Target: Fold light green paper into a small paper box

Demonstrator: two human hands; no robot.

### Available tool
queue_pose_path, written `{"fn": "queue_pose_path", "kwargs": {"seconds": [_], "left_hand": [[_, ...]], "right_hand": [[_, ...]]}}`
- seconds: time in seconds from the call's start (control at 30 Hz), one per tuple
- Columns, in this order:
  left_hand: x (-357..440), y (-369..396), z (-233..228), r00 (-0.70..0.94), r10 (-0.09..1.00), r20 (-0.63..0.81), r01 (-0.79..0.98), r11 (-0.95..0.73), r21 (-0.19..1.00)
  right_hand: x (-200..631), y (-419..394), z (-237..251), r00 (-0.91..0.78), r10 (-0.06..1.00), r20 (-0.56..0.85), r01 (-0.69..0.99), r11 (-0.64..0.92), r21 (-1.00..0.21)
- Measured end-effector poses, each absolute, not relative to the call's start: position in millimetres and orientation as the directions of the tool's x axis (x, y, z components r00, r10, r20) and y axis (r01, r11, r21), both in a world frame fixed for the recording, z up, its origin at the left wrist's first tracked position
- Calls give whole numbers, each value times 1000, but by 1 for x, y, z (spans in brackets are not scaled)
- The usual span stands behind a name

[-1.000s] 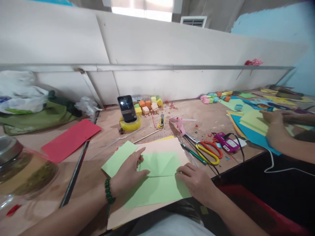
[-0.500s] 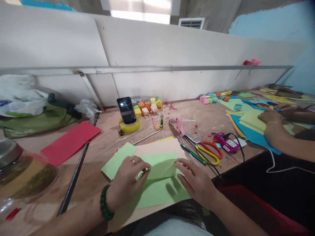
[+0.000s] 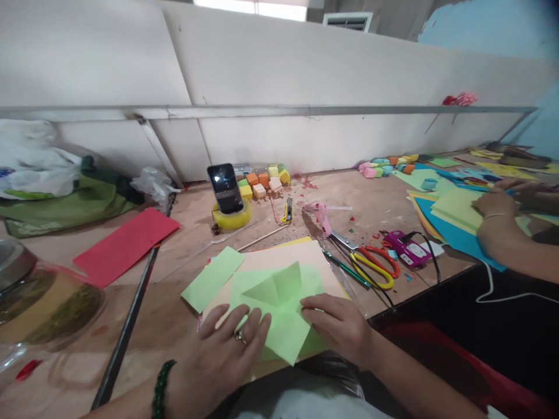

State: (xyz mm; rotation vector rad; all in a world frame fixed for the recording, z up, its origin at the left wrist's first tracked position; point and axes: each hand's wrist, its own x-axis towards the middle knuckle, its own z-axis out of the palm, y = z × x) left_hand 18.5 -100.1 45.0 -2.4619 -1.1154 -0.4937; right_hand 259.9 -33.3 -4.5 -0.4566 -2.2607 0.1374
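A creased light-green paper square [image 3: 286, 326] lies turned cornerwise, its far part standing up in a fold. Under it is a stack of paper, a pink sheet [image 3: 301, 253] showing around larger green paper. My left hand [image 3: 222, 349], with a ring and a green bead bracelet, lies flat, its fingers spread over the stack and touching the square's left edge. On the other side, my right hand [image 3: 338, 326] has its fingers closed together at the square's right edge; the thumb is hidden. A green paper strip [image 3: 212, 279] sticks out at the stack's left.
Scissors [image 3: 373, 267], a green pen [image 3: 347, 269], a pink glue gun [image 3: 323, 218] and a purple power adapter [image 3: 406, 249] lie to the right. Behind are a phone [image 3: 226, 189] on yellow tape [image 3: 231, 218] and a cutter [image 3: 288, 210]. A jar [image 3: 48, 308] stands left. Another person's hand [image 3: 495, 206] works far right.
The green square has been opened out from its fold and turned cornerwise. My left hand has gone from a pinch to lying flat, lower and nearer me. The right hand stays at the paper's right side.
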Motion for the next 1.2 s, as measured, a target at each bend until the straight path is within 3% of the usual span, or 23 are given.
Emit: {"fn": "queue_pose_path", "kwargs": {"seconds": [0.2,0.37,0.43,0.57,0.7,0.8,0.9,0.97,1.03,1.13,1.2], "left_hand": [[2,-80,28,691,612,385,705,-689,-168],[5,-77,23,737,562,375,654,-733,-187],[6,-78,23,735,596,324,653,-751,-99],[4,-74,21,650,728,217,701,-685,197],[1,-65,13,353,932,85,771,-341,537],[1,-57,10,170,985,-33,763,-110,637],[-1,-54,6,167,979,116,826,-203,527],[-1,-55,4,265,915,304,882,-358,306],[3,-59,4,454,798,396,851,-520,72],[14,-67,8,685,676,272,718,-690,-94],[20,-71,13,710,686,156,703,-702,-111]], "right_hand": [[263,-31,-16,-616,450,646,311,893,-325],[264,-33,-6,-675,516,526,506,844,-179],[265,-34,-3,-697,516,498,510,845,-161],[265,-31,-6,-719,533,446,454,846,-279],[264,-23,-17,-603,687,405,508,722,-470],[262,-19,-22,-497,817,292,614,569,-547],[260,-19,-22,-480,803,353,688,595,-417],[258,-20,-19,-537,714,449,693,677,-249],[256,-21,-14,-662,568,490,611,787,-86],[251,-22,-4,-835,361,415,406,913,24],[251,-22,1,-881,330,338,357,934,18]]}}
